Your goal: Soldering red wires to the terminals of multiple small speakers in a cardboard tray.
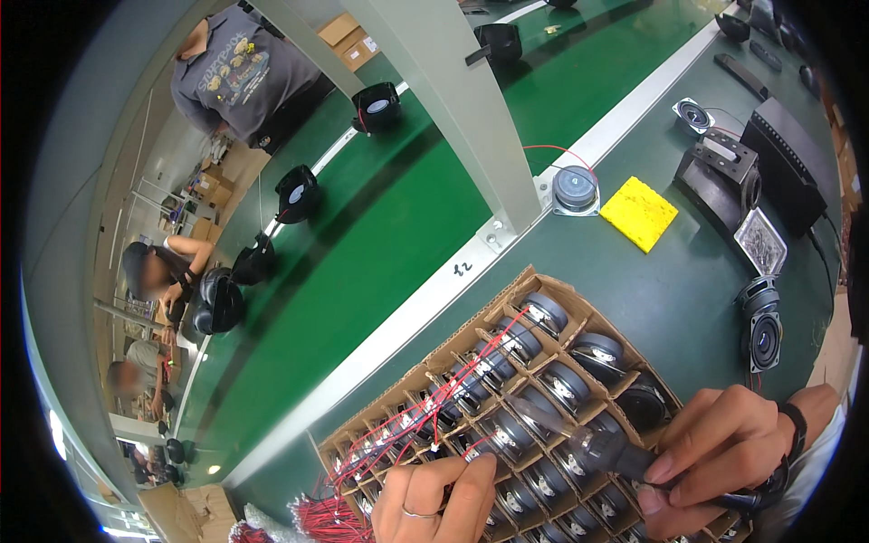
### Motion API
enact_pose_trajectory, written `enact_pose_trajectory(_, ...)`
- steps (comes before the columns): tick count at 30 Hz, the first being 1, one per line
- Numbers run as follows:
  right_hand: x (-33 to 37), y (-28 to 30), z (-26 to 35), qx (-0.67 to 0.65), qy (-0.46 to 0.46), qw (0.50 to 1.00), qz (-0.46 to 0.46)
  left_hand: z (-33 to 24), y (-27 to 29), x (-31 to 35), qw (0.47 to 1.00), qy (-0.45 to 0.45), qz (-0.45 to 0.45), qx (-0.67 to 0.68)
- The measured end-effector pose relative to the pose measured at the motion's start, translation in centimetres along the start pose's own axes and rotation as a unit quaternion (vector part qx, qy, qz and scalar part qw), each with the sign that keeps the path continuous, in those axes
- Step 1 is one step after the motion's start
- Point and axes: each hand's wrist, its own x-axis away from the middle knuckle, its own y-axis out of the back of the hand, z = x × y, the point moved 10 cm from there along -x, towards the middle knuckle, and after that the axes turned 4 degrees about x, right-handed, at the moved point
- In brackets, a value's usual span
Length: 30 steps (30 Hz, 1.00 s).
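Note:
A cardboard box with dividers (421, 366) holds rows of small round speakers (509, 433), their metal frames and terminals showing. In my right hand (724, 448) is a soldering iron (611, 452), gripped by its dark handle, with the tip pointing left over the speakers. My left hand (436, 502) is closed in a pinch at the box's near side, a thin red wire (477, 444) at its fingertips. More red and black wires (444, 391) lie across the tops of the speakers. Whether the iron's tip touches a terminal I cannot tell.
Beyond the box lie a yellow sponge (639, 214) and a loose speaker (576, 188) beside a grey post (453, 100). An iron stand (720, 176) and more speakers (763, 342) stand right. Red wire bundles (326, 519) lie lower left. A green conveyor (362, 244) carries black housings; people stand beyond.

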Motion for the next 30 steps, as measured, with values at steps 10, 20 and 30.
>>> enact_pose_trajectory(10, -0.3, -0.4, -0.4, 0.019, -0.028, 0.999, 0.032, 0.1, 0.0, 0.0, 1.0, -0.001, -0.002, -0.004)
enact_pose_trajectory(20, -0.4, -0.1, 0.0, 0.036, -0.021, 0.999, 0.033, -0.1, 0.1, -0.1, 1.0, -0.006, -0.008, -0.005)
enact_pose_trajectory(30, -0.1, 0.0, -0.1, 0.043, -0.02, 0.999, 0.015, -0.2, 0.1, -0.2, 1.0, -0.01, -0.02, -0.015)
